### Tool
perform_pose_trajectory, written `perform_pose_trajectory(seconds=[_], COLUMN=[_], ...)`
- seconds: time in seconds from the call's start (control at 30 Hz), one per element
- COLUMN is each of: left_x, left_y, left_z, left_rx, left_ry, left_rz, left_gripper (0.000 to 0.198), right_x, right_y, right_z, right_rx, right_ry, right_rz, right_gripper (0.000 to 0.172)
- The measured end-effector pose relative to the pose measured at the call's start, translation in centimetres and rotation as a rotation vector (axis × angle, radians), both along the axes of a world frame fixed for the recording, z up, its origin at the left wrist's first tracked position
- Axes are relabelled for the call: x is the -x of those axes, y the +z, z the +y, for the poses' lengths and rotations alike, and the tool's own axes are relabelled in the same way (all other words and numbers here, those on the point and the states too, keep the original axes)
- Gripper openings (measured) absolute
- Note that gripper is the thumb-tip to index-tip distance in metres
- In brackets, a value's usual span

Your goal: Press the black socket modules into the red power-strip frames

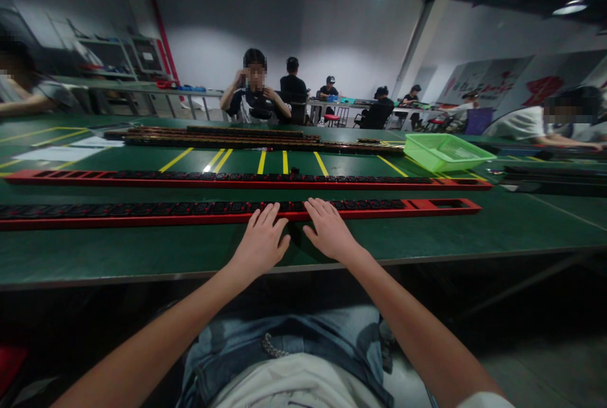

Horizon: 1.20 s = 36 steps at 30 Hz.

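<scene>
A long red rail (142, 222) with a row of black square pieces set along it lies across the near part of the green table. My left hand (262, 237) rests on its front edge, fingers stretched out over the black pieces. Just to the right, my right hand (328, 228) lies on the same rail with its fingers out flat. A gap separates the two hands, and both thumbs point inward. Behind it, a second red rail (455, 184) with similar black pieces runs roughly parallel, and neither hand touches it.
A light green basket (446, 154) stands at the back right. Long thin dark strips (227, 137) are stacked along the far side. White papers (71, 150) lie at left, and dark bars (554, 180) at right. A person (256, 95) sits opposite; others work nearby.
</scene>
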State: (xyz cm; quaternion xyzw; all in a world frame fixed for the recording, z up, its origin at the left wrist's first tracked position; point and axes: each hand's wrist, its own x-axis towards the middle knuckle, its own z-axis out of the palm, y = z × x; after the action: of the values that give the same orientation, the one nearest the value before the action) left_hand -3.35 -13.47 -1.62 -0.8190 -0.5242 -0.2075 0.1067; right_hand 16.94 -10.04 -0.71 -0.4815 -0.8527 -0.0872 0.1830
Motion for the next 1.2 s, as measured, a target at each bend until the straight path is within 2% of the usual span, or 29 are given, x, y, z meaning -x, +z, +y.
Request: perform_pose_trajectory(seconds=[1.2], left_x=[-0.07], left_y=[-0.03], left_z=[0.05], left_rx=[0.006], left_ry=[0.008], left_rz=[0.004], left_gripper=[0.038], right_x=[0.02], right_y=[0.06], right_z=[0.00], right_rx=[0.001], right_ry=[-0.004], right_rz=[-0.001], right_gripper=[0.059])
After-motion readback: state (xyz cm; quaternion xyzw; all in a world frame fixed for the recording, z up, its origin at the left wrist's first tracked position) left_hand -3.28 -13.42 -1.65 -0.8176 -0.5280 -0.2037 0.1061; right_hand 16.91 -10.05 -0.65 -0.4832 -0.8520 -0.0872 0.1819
